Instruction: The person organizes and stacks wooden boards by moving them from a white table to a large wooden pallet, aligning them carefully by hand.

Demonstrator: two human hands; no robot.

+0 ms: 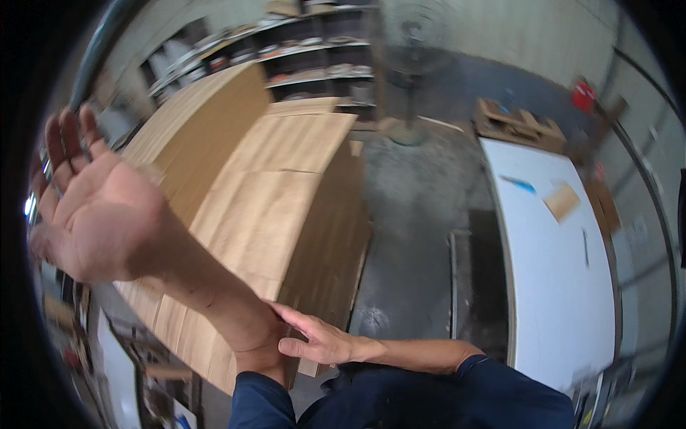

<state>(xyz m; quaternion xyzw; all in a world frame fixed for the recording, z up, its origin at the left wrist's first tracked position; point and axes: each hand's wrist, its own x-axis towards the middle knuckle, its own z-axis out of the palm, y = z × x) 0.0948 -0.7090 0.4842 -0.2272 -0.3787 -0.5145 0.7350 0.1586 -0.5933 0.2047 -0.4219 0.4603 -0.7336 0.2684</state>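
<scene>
My left hand (pixel 111 214) is raised at the left, palm showing, fingers stretched out and holding nothing. Its bare forearm crosses in front of a stack of light wooden boards (pixel 264 150). Against that forearm, near the elbow and below the blue sleeve's edge, rests my right hand (pixel 321 343). The right hand's thumb and fingers are extended, with part of the fingers behind the forearm. Neither hand holds a tool or a board.
A taller board stack (pixel 207 118) stands behind. Shelves (pixel 314 61) with assorted items line the back wall, beside a standing fan (pixel 411 71). Right of the grey floor (pixel 411 236), a white-topped table (pixel 554 286) bears a blue tool (pixel 520 184) and a small wooden piece (pixel 562 202).
</scene>
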